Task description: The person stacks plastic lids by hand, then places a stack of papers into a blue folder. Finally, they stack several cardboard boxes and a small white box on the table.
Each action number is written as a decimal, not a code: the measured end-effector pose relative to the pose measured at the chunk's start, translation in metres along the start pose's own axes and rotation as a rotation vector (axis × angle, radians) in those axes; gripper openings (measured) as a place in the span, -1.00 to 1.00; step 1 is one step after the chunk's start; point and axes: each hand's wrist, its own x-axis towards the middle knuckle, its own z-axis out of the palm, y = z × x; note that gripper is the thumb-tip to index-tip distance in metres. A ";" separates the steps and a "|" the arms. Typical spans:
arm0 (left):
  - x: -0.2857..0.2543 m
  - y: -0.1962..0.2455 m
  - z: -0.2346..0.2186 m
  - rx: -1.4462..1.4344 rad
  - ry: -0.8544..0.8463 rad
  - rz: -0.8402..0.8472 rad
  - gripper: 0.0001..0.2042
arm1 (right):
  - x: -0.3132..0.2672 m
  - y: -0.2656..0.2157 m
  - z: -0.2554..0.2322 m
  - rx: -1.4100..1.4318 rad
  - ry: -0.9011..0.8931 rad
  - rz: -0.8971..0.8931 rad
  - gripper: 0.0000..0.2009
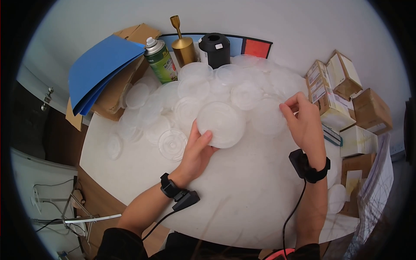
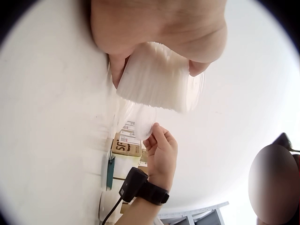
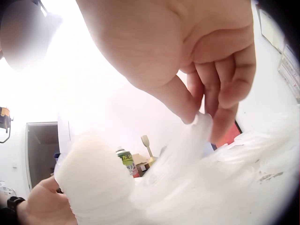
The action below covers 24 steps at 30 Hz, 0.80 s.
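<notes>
My left hand [image 1: 197, 156] grips a thick stack of round translucent plastic lids [image 1: 222, 125], its thumb over the edge of the top one. From the side, in the left wrist view, the stack [image 2: 154, 79] shows many thin layered rims. My right hand [image 1: 303, 123] pinches the edge of a lid [image 1: 268, 118] between thumb and fingers, to the right of the stack. That lid's pinched rim [image 3: 202, 126] appears close up in the right wrist view. Behind both hands spreads a loose heap of similar lids [image 1: 194, 88].
A green spray can [image 1: 161, 60], a brass-coloured holder [image 1: 184, 50] and a black canister [image 1: 215, 50] stand behind the heap. Blue folders [image 1: 102, 65] lean on a cardboard box at left. Several cartons [image 1: 372, 110] line the right side of the white table [image 1: 242, 203].
</notes>
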 end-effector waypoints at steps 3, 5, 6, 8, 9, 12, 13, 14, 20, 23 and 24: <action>0.001 -0.003 -0.003 0.087 -0.018 -0.001 -0.23 | -0.005 -0.035 0.002 0.050 0.296 -0.281 -0.84; 0.001 -0.003 -0.002 0.064 -0.034 0.006 -0.28 | -0.012 -0.051 0.007 -0.057 0.451 -0.554 -0.82; 0.002 -0.003 -0.002 0.054 -0.043 0.009 -0.31 | -0.016 -0.056 0.012 -0.083 0.420 -0.694 -0.80; 0.003 -0.011 -0.013 0.018 -0.099 0.022 -0.32 | -0.023 -0.061 0.023 -0.132 0.351 -0.970 -0.75; 0.002 -0.013 -0.017 -0.001 -0.124 0.027 -0.33 | -0.026 -0.064 0.027 -0.136 0.284 -0.969 -0.75; 0.003 -0.011 -0.019 0.021 -0.125 0.007 -0.33 | -0.030 -0.069 0.034 -0.164 0.124 -0.970 -0.75; 0.004 -0.011 -0.018 -0.013 -0.133 0.008 -0.33 | -0.032 -0.067 0.035 -0.184 0.096 -0.968 -0.75; 0.005 -0.011 -0.017 -0.047 -0.140 0.010 -0.33 | -0.032 -0.066 0.035 -0.204 0.068 -0.966 -0.76; 0.002 -0.005 -0.009 -0.022 -0.110 0.009 -0.30 | -0.035 -0.073 0.032 -0.316 0.036 -1.002 -0.81; 0.005 -0.005 -0.008 -0.040 -0.113 0.019 -0.29 | -0.038 -0.076 0.033 -0.409 0.036 -1.021 -0.84; 0.004 -0.005 -0.009 -0.045 -0.110 0.021 -0.29 | -0.039 -0.078 0.034 -0.433 0.030 -1.019 -0.85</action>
